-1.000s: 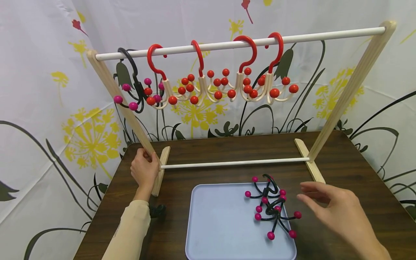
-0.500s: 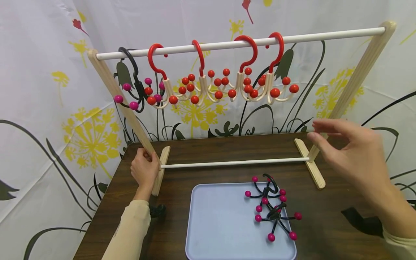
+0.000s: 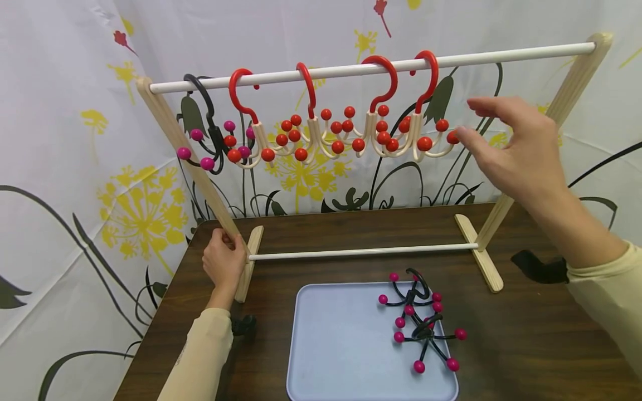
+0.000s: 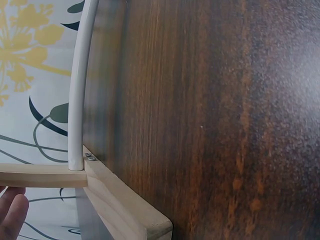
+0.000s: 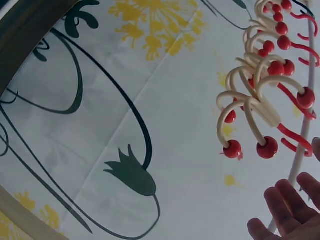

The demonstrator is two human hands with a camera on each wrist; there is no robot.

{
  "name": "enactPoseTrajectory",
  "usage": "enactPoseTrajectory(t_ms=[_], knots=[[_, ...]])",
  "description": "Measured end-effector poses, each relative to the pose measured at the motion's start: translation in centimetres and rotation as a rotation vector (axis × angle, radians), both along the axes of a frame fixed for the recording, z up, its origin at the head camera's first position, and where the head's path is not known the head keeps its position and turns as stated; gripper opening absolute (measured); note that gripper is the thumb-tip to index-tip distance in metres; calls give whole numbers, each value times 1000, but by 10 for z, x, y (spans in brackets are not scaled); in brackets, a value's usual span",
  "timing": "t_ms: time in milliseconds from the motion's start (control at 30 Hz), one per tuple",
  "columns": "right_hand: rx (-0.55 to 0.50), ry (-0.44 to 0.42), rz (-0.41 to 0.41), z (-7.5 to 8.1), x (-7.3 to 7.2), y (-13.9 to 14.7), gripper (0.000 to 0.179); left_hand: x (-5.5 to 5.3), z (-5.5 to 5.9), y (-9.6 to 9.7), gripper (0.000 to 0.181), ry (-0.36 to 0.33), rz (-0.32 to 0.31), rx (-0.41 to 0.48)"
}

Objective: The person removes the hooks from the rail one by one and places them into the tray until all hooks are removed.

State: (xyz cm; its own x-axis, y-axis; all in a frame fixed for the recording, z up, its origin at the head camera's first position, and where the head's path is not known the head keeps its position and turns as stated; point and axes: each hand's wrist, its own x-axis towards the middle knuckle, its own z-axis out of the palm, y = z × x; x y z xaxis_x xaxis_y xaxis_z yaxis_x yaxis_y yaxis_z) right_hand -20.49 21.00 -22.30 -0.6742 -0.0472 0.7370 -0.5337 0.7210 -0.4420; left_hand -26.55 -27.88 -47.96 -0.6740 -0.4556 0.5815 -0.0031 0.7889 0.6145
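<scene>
My left hand [image 3: 224,260] grips the left wooden post [image 4: 45,175] near its foot; my right hand [image 3: 521,149] holds nothing, thumb and fingers apart just beside the rightmost red-hooked hanger [image 3: 415,129] on the top bar [image 3: 506,56]. The neighbouring hangers [image 3: 371,127] crowd closely, so a knock could set them all swinging. Two black hangers [image 3: 425,334] overlap at the right edge of the tray [image 3: 331,340]; lifting one carelessly might tangle both.

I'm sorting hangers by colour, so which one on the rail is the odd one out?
The black hanger with magenta balls, leftmost on the white rail. The four red-hooked hangers to its right have cream arms and red balls instead.
</scene>
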Motion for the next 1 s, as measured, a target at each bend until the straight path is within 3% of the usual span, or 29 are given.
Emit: enactPoseTrajectory(t_ms=[267,367,600,767,1000], knots=[[50,-262,65,15,-27,-9,47,0,-1,-1,19,1,7,-3],[72,-322,95,17,-36,-10,46,-1,-1,-1,19,4,1,-7],[89,-375,89,19,-49,-14,51,0,1,1,18,7,-4,-7],[139,-358,28,20,-49,-22,50,0,0,0,18,5,-3,-4],[200,-456,7,23,-49,-33,48,-1,-2,1,18,13,5,2]])
